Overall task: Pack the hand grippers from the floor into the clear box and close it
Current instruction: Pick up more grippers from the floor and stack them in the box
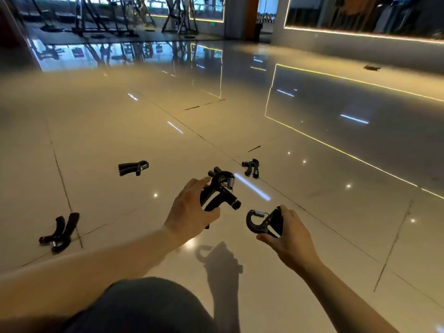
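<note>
My left hand grips a black hand gripper with a steel spring, held above the glossy tiled floor. A second black hand gripper sits in my right hand, its spring end pointing left. Three more black hand grippers lie on the floor: one far left, one further back on the left, one beyond my hands. The clear box is out of view.
My knee in dark fabric fills the bottom centre. Gym machines stand far back on the left. A mirrored wall with a light strip runs along the right. A small dark object lies near that wall.
</note>
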`<state>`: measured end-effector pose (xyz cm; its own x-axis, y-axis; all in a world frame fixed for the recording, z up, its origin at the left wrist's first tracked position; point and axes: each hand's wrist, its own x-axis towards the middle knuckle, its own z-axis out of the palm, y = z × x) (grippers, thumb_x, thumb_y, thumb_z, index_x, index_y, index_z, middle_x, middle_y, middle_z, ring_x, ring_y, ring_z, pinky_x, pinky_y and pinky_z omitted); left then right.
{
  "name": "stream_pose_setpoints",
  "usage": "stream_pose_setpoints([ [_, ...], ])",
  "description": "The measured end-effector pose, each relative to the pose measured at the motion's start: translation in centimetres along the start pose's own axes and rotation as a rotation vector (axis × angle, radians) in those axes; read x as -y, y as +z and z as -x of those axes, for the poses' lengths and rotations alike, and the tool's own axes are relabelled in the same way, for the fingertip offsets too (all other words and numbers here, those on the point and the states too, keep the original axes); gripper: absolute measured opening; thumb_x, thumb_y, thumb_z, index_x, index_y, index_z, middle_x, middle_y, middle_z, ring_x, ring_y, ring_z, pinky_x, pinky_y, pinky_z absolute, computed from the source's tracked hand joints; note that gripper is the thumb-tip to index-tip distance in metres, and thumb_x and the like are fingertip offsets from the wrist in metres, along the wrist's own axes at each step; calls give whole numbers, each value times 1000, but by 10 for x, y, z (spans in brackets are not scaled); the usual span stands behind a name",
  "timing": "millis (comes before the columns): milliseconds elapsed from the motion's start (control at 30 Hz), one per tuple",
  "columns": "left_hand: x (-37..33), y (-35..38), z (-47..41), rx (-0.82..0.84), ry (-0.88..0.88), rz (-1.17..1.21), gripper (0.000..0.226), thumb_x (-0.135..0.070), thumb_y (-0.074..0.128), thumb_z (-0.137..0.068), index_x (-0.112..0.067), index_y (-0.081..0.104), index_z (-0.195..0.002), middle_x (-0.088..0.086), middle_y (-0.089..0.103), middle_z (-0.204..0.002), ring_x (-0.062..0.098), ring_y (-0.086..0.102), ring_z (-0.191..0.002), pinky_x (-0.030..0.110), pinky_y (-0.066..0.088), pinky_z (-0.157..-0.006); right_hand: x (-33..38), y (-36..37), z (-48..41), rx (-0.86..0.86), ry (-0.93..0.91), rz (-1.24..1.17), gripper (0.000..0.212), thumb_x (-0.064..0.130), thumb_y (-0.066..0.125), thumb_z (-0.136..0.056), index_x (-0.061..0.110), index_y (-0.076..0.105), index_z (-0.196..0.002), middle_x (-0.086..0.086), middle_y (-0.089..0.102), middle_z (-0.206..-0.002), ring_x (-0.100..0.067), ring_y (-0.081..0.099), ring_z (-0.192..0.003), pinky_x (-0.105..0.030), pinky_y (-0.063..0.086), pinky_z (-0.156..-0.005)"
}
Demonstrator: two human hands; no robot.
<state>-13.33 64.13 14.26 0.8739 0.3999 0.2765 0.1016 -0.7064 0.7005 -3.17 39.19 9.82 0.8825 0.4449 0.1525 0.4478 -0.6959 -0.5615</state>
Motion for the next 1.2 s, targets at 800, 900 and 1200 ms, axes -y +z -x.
stream_pose_setpoints([
  [800, -441, 28, 187, 212, 766, 349, 74, -16, 87, -75, -12, 53, -141, 5, 57, -114, 20, 60, -103, 22, 54, -85, -50, -446, 359, -431, 342, 242, 72, 50, 86, -72, 17, 52, -126, -2, 58, -117, -17, 56, -98, -31, 51, -82],
  [900, -470, 65, 206, 280, 797, 382, 75, -12, 86, -73, -10, 54, -140, 6, 58, -112, 21, 59, -103, 31, 56, -88, -69, -475, 400, -412, 423, 257, 57, 50, 86, -72, 18, 55, -107, 0, 61, -102, -19, 59, -90, -33, 55, -75],
  [1200, -531, 211, 268, 598, 806, 357, 74, -23, 87, -73, -21, 54, -139, -2, 58, -117, 11, 60, -100, 16, 50, -80, -174, -479, 524, -434, 752, 143, 56, 46, 89, -69, 21, 57, -109, 3, 65, -100, -15, 62, -89, -37, 58, -79],
])
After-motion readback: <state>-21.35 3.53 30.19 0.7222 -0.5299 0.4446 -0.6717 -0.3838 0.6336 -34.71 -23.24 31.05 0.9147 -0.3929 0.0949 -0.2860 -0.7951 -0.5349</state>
